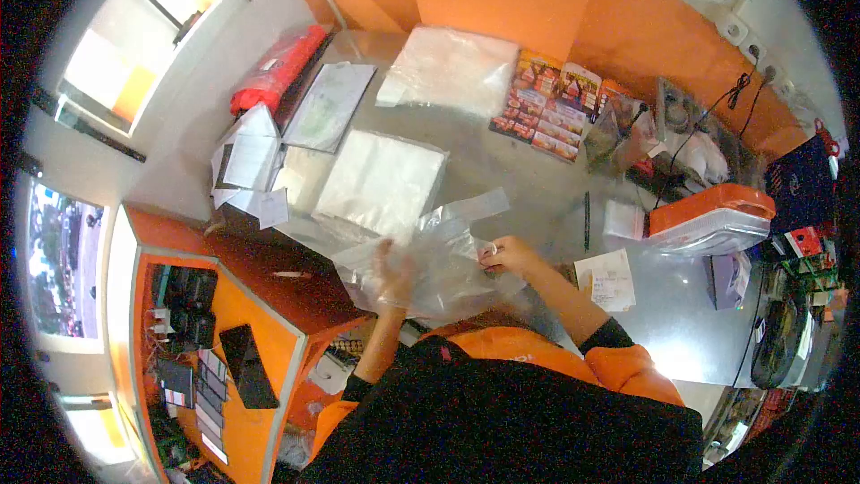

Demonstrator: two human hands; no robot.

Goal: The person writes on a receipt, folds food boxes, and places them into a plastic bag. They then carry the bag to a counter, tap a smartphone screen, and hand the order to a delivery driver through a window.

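A clear plastic bag (441, 282) lies loosely spread at the near edge of the metal table, crumpled and see-through. My right hand (515, 257) is closed in a pinch on the bag's right side. At the bag's left part is my left hand (392, 273), smeared by motion, so its fingers do not show clearly. Just beyond the hands sits a stack of white plastic bags (383, 181), its near edge close to my left hand. Whether the clear bag holds anything cannot be made out.
A second stack of plastic bags (451, 70) lies farther back beside printed menus (546, 108). To the right are a black pen (587, 220), a handwritten note (606, 279) and an orange-lidded container (712, 215). Papers (251, 157) and a red package (279, 69) stand left.
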